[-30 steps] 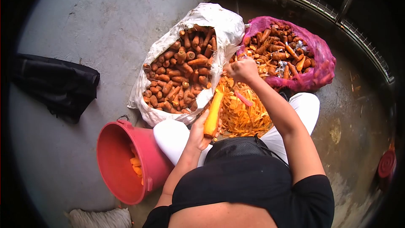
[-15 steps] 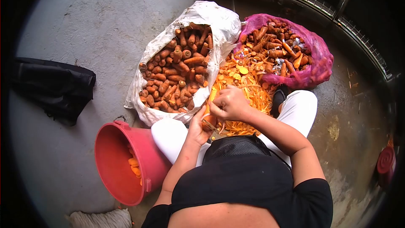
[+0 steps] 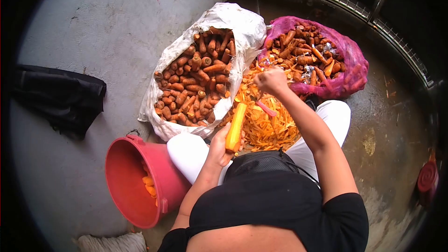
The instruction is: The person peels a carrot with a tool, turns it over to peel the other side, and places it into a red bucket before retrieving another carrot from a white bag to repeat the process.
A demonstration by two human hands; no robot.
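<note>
In my left hand (image 3: 219,145) lies a peeled carrot (image 3: 236,128), bright orange and pointing away from me, with my fingers wrapped around its lower end. My right hand (image 3: 272,81) is closed over the heap of carrot peelings (image 3: 268,128), apart from the carrot. A pink peeler (image 3: 266,108) shows just below that fist, its grip mostly hidden by my fingers. Beyond my left hand a white sack (image 3: 240,21) stands open, full of unpeeled carrots (image 3: 196,86).
A pink mesh bag (image 3: 357,67) of carrots and scraps lies at the back right. To my left a red bucket (image 3: 126,182) rests tipped over with orange pieces inside. Black fabric (image 3: 60,95) is on the floor further left. A red object (image 3: 427,177) sits far right.
My right hand has moved up and away from the left, taking the peeler off the carrot. The carrot now shows along its length in my left hand.
</note>
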